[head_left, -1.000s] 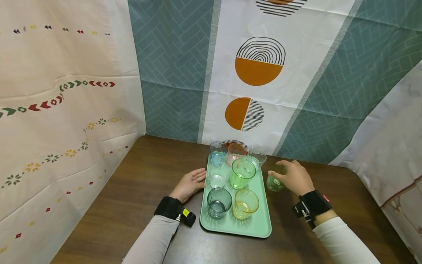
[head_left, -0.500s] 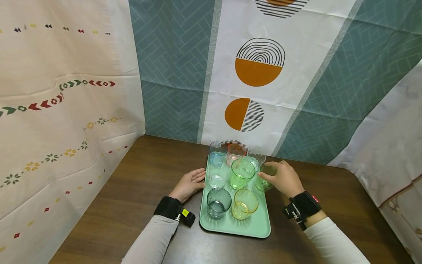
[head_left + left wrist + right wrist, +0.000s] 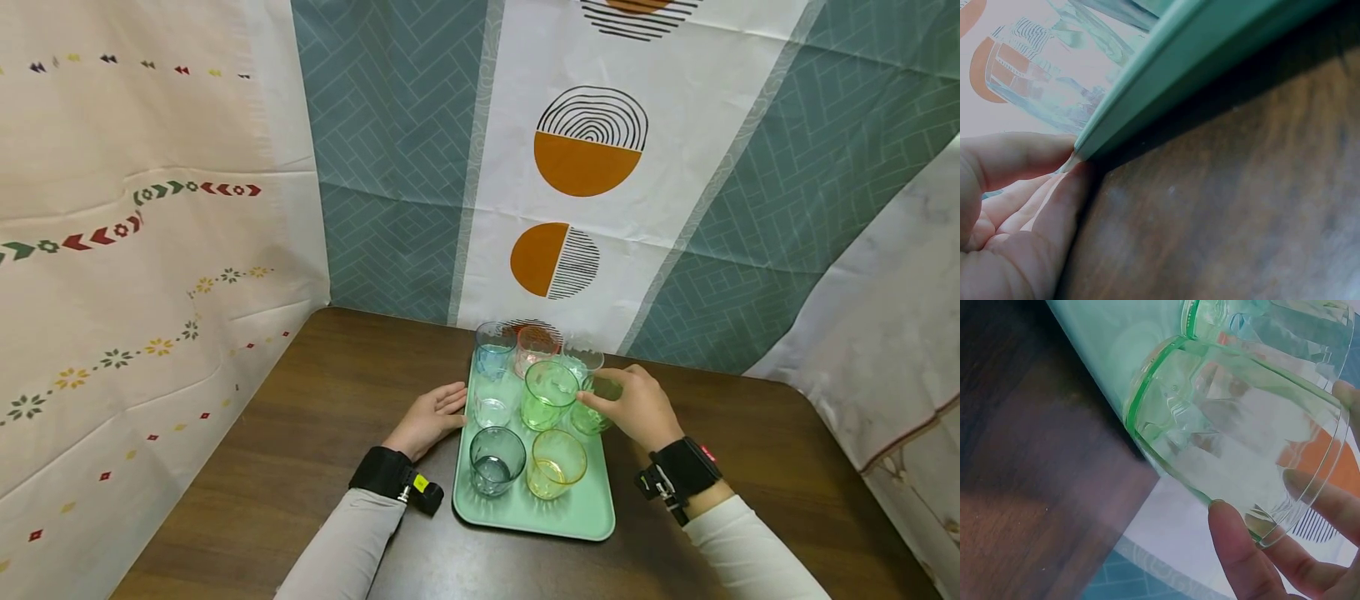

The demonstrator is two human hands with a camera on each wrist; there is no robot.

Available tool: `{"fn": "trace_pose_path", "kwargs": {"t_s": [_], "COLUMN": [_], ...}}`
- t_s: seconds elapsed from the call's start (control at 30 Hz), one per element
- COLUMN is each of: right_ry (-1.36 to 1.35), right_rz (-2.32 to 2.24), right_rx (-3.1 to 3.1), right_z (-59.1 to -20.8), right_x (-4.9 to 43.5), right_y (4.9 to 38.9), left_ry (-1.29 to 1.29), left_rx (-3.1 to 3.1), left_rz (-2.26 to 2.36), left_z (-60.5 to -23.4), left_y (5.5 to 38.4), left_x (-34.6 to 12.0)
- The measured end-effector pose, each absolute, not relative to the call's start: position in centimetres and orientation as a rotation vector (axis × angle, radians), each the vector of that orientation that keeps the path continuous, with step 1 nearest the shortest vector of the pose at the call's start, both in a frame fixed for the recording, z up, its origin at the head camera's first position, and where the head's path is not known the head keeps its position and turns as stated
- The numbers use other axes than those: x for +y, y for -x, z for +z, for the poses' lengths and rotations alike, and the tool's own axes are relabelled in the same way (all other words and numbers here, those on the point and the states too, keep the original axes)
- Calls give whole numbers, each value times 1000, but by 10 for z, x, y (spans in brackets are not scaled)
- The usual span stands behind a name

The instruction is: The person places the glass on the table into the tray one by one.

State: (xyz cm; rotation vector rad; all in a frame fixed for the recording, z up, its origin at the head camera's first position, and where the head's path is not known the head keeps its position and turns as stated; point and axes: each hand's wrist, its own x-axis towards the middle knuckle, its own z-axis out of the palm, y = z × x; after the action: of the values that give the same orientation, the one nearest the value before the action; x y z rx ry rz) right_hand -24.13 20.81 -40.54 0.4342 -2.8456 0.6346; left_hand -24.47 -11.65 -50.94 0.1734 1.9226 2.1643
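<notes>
My right hand [image 3: 637, 408] grips a green glass [image 3: 1229, 425] near its rim, thumb and fingers on opposite sides. This glass stands upright at the right side of a light green tray [image 3: 532, 518], its base over the tray in the right wrist view. Close on its left is another green glass [image 3: 546, 408]. My left hand [image 3: 429, 421] rests at the tray's left edge, its fingers extended. In the left wrist view, the fingertips [image 3: 1075, 172] touch the tray rim [image 3: 1141, 81].
Blue [image 3: 495, 358], pink [image 3: 536, 354] and clear [image 3: 585, 358] glasses line the tray's back. A clear glass [image 3: 492, 408] is at middle left. Dark grey [image 3: 497, 467] and yellow [image 3: 555, 471] glasses stand in front. The wooden table [image 3: 360, 375] meets patterned cloths behind.
My right hand has brought the green glass leftward from the table beside the tray to the tray's right side. My left hand has stayed in place.
</notes>
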Motion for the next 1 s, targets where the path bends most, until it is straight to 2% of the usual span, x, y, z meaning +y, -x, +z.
{"fn": "trace_pose_path", "kwargs": {"t_s": [0.57,1.0], "right_ry": [-543,-561], "right_rz": [745,639], "right_rx": [-2835,-2816], "right_z": [-417,-427], "right_x": [207,197], "right_y": [244,243], "left_ry": [-213,-182], "left_rx": [1878,1890], "left_rz": [2186,2186], "left_z": [-507,-506], "left_y": [243,243], "left_x": [-117,-116]}}
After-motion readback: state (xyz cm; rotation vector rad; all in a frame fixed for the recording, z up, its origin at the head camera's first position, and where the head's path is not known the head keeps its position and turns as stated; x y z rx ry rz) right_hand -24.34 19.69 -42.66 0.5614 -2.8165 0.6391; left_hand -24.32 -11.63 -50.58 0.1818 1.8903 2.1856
